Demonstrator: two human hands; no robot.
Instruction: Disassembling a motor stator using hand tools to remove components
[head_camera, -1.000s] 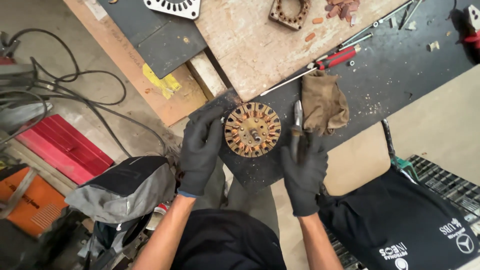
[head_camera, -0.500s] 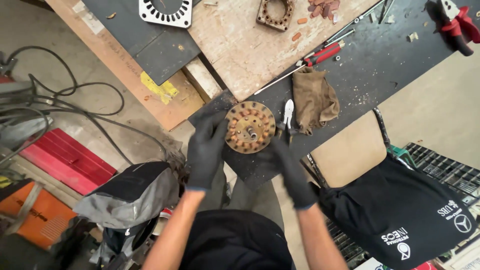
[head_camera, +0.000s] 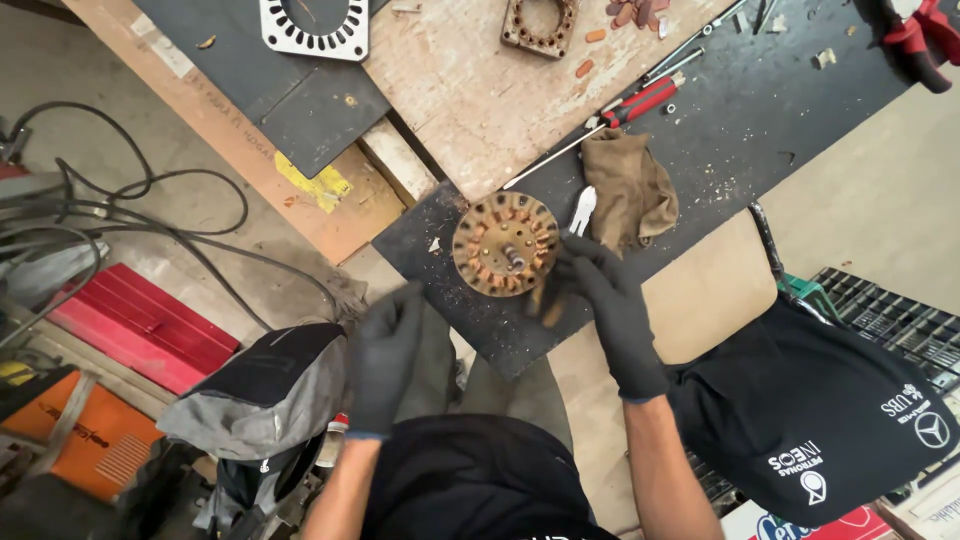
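Observation:
A rusty round motor rotor (head_camera: 505, 244) with copper-coloured windings lies on a black board (head_camera: 480, 320) at the bench's near corner. My right hand (head_camera: 605, 305), in a black glove, sits just right of the rotor and grips small pliers (head_camera: 581, 210), whose silver jaws point up beside the rotor's rim. A blurred brown part shows under its fingers. My left hand (head_camera: 385, 350), also gloved, is off the rotor, lower left above my lap, fingers loosely apart with nothing in them.
A brown rag (head_camera: 632, 192) lies right of the rotor; a red-handled screwdriver (head_camera: 640, 100) above it. Farther back are a white slotted plate (head_camera: 315, 25), a rusty square frame (head_camera: 540, 22) and red pliers (head_camera: 920, 40). A black bag (head_camera: 840, 410), grey bag (head_camera: 260, 390) and cables (head_camera: 150, 220) flank me.
My left hand has let go of the rotor's left edge and dropped back toward my lap. My right hand has stayed with the pliers at the rotor's right side.

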